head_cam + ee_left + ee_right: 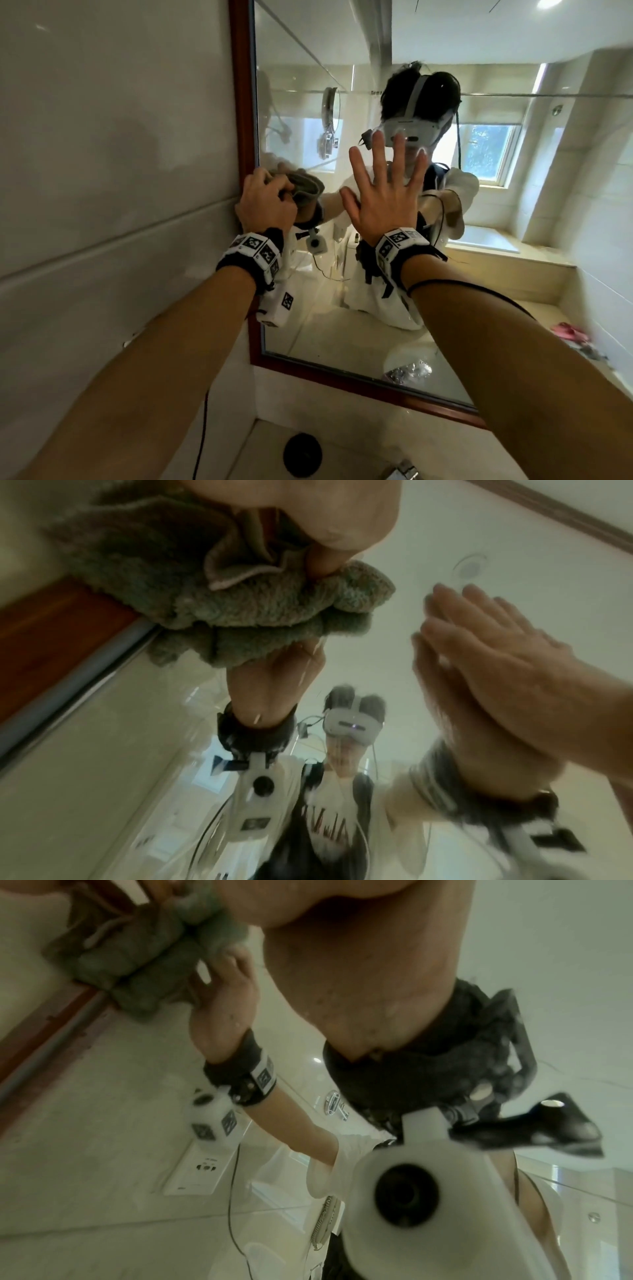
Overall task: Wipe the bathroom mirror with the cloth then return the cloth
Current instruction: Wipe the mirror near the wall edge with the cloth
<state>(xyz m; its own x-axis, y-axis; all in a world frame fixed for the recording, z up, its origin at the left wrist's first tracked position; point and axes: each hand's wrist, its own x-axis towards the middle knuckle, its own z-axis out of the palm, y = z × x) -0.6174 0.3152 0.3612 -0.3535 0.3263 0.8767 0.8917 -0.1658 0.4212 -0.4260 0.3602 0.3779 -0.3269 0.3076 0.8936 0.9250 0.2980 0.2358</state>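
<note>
The mirror (445,41) has a red-brown wooden frame (241,102). My left hand (265,202) grips a bunched grey cloth (305,188) and holds it against the glass, right beside the frame's left side. In the left wrist view the cloth (240,610) is crumpled under my thumb and overlaps the frame (58,631). My right hand (383,192) lies flat on the glass just right of the cloth, fingers straight and spread, holding nothing. Seen from the left wrist, the right hand (507,664) meets its own reflection. The right wrist view shows my palm (342,907) and the cloth (147,961).
A grey tiled wall (102,171) runs along the left of the frame. Below the mirror is a pale sink basin (359,455) with a black drain (302,454), and a chrome tap (402,472) at the bottom edge. The glass reflects a person wearing a headset and a window.
</note>
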